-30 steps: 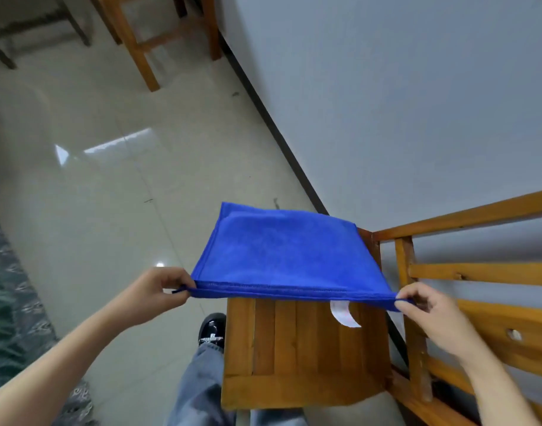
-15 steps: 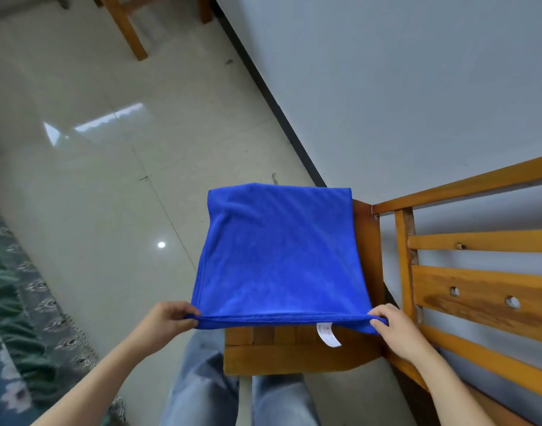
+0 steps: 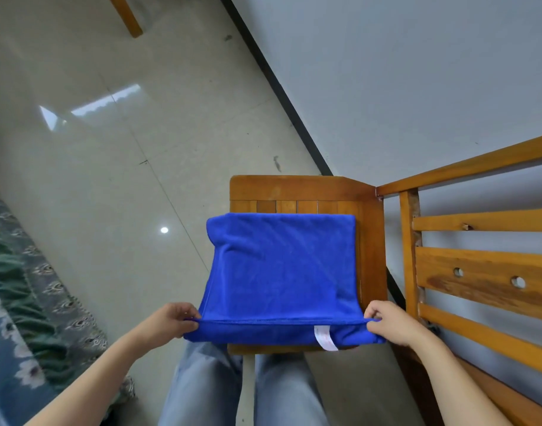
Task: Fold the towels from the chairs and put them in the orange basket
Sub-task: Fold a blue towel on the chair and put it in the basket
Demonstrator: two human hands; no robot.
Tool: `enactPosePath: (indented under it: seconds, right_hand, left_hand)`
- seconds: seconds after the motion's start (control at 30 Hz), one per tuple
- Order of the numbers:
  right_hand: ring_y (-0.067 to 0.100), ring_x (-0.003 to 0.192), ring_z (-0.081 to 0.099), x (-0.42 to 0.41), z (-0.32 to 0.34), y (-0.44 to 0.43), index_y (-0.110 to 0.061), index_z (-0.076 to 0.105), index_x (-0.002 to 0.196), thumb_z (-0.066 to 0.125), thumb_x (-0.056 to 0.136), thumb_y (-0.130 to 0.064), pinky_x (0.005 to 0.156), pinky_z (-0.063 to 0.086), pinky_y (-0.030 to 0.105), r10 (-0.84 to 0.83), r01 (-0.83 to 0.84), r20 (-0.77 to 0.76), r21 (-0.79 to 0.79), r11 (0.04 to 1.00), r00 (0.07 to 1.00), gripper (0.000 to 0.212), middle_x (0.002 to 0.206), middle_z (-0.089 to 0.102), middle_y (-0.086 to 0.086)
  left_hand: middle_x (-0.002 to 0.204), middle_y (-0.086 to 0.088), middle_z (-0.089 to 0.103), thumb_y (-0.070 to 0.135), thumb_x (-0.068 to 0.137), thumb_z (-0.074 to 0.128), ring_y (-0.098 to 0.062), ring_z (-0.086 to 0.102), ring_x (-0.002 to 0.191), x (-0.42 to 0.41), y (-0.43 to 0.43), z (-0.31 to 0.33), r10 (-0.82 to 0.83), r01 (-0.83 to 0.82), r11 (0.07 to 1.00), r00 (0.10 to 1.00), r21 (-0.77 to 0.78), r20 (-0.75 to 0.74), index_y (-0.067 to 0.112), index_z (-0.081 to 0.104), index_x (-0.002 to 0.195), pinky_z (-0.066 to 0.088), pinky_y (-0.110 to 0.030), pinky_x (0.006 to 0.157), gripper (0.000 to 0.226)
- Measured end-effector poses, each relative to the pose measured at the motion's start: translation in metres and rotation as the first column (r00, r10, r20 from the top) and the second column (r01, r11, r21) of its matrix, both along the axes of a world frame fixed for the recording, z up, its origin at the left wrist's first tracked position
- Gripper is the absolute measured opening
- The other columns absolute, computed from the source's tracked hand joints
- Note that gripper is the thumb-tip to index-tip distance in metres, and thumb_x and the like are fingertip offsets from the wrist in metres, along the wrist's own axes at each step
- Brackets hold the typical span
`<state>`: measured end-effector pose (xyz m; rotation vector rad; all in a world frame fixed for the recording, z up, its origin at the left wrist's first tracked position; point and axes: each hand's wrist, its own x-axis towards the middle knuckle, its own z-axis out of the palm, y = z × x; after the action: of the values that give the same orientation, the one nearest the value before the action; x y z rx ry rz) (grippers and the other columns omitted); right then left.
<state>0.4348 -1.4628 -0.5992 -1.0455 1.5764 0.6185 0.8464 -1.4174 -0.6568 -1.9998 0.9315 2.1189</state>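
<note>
Nearest, the left hand [image 3: 171, 321] and right hand [image 3: 389, 324] each pinch a near corner of the blue towel [image 3: 282, 272], lying on the chair seat [image 3: 294, 189]; an uneven pull could skew its far fold or drag it off.

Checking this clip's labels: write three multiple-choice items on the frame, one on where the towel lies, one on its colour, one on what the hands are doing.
1. Where does the towel lie? A. On the wooden chair seat. B. On the floor. C. In a basket.
2. What colour is the towel? A. Green. B. Blue. C. White.
3. What are the left hand and the right hand doing? A. Resting open on the lap. B. Each pinching an end of the towel's near edge. C. Hanging free.
Answers: 1 A, it lies over the seat slats; 2 B, the cloth is plain blue; 3 B, both grip the hem's ends.
</note>
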Motion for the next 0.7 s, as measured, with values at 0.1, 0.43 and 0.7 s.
enactPosePath:
  seconds: [0.1,0.43,0.7]
  right_hand:
    - [0.015,0.065,0.054,0.003,-0.004,-0.008,-0.013,0.055,0.082,0.055,0.087,-0.004,0.057,0.043,0.023,-0.220,0.213,-0.011,-0.215,0.953,0.975,0.010,0.076,0.058,0.006]
    - [0.017,0.081,0.053,0.030,-0.024,-0.072,-0.014,0.054,0.097,0.052,0.090,-0.003,0.060,0.042,0.019,-0.513,0.484,0.127,-0.579,0.657,0.849,0.013,0.094,0.056,0.004]
    - [0.017,0.091,0.052,0.038,-0.047,-0.101,-0.010,0.057,0.105,0.049,0.093,-0.006,0.074,0.045,0.029,-0.529,0.481,0.135,-0.642,0.597,0.838,0.015,0.098,0.055,0.001]
  left_hand:
    - [0.062,0.000,0.057,-0.008,0.085,0.056,-0.014,0.046,0.061,-0.004,-0.014,0.006,0.131,-0.131,0.987,0.991,-0.090,-0.006,0.008,0.062,0.075,0.037,-0.022,0.058,0.020]
    - [0.080,-0.005,0.063,0.001,0.091,0.052,-0.014,0.057,0.077,-0.029,-0.077,0.012,0.699,-0.694,0.687,0.712,-0.217,-0.065,0.015,0.063,0.086,0.048,-0.024,0.069,0.019]
    - [0.079,-0.002,0.061,0.004,0.090,0.054,-0.013,0.053,0.077,-0.035,-0.120,-0.010,0.741,-0.725,0.635,0.669,-0.265,-0.055,0.019,0.065,0.086,0.042,-0.028,0.076,0.020]
